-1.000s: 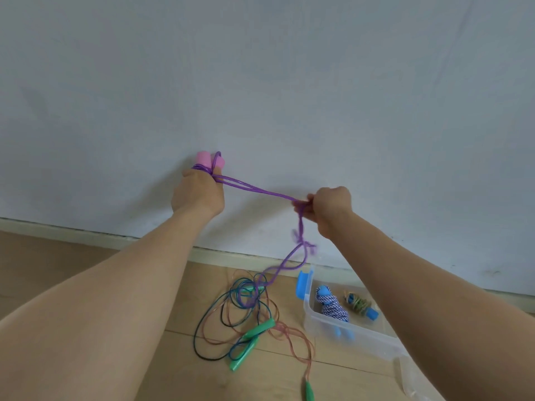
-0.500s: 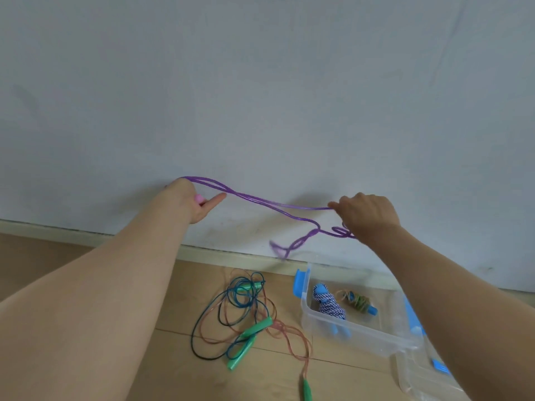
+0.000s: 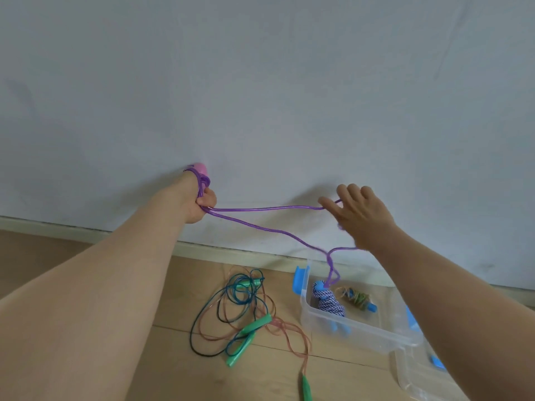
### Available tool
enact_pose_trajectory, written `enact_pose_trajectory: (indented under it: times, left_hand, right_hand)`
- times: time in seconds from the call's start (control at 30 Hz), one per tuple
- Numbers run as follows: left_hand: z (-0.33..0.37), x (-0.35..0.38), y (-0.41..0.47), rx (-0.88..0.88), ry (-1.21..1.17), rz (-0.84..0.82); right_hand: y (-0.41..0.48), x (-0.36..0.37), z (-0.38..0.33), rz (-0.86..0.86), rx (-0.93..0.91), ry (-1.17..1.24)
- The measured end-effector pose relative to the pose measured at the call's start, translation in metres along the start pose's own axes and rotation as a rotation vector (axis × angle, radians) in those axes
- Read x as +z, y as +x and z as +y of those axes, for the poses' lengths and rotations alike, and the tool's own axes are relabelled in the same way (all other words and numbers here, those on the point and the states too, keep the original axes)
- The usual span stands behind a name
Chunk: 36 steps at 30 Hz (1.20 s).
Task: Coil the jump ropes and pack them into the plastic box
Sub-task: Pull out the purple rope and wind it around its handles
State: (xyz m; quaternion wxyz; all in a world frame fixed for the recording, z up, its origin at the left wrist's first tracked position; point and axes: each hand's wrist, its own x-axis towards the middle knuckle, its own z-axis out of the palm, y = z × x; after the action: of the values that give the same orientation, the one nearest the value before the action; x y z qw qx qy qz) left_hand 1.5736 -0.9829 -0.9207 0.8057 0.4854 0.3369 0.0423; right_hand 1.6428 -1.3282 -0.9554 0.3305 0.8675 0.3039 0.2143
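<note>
The left hand point(image 3: 199, 205) is raised in front of the pale grey wall point(image 3: 260, 96), clenched round a pair of pink plastic handles point(image 3: 200, 168) whose tops stand up above the fist; several turns of the thin, glossy purple jump rope point(image 3: 260, 209) are wound round that hand and the handles. From the fist two strands run to the right; the upper one stretches almost level to the right hand point(image 3: 364, 218), whose fingers are spread and relaxed, the strand lying across them near the thumb rather than pinched; the lower strand sags downward, passes beneath the right hand and dangles in a loose loop just above the clear plastic box point(image 3: 376, 334).

The box sits on the light wooden floor point(image 3: 43, 250) near the skirting, with a blue latch point(image 3: 301, 277) on its left end; inside lie a coiled blue-and-white braided rope point(image 3: 331, 305) and, beside it, a brown-and-green rope bundle point(image 3: 354, 297) with a blue handle end. A clear lid point(image 3: 417, 371) lies on the floor just beside the box, at the lower right.

Left of the box, a teal rope point(image 3: 231, 287) and a reddish-brown rope point(image 3: 292, 331) lie tangled together on the floor, uncoiled, with green plastic handles point(image 3: 254, 324) among them.
</note>
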Motion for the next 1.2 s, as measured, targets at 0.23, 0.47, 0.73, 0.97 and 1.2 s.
enact_pose_trajectory:
  times: [0.23,0.47,0.73,0.97,1.2]
  left_hand:
    - [-0.012,0.008,0.022,0.253,0.321,0.087]
    - [-0.016,0.007,0.018,0.276,0.367,0.066]
    - [-0.026,0.046,0.003,0.466,0.497,0.196]
    - [-0.024,0.036,0.005,0.506,0.721,0.253]
    - [-0.017,0.02,-0.001,0.397,0.797,0.015]
  right_hand:
    - [0.001,0.003,-0.018,-0.483,-0.067,0.17]
    - [0.038,-0.041,-0.064,-0.469,-0.004,1.011]
    - [0.07,-0.138,-0.107,-0.312,0.36,2.613]
    - [0.063,-0.135,-0.091,-0.558,0.183,2.56]
    - [0.066,-0.108,-0.08,-0.342,0.158,2.107]
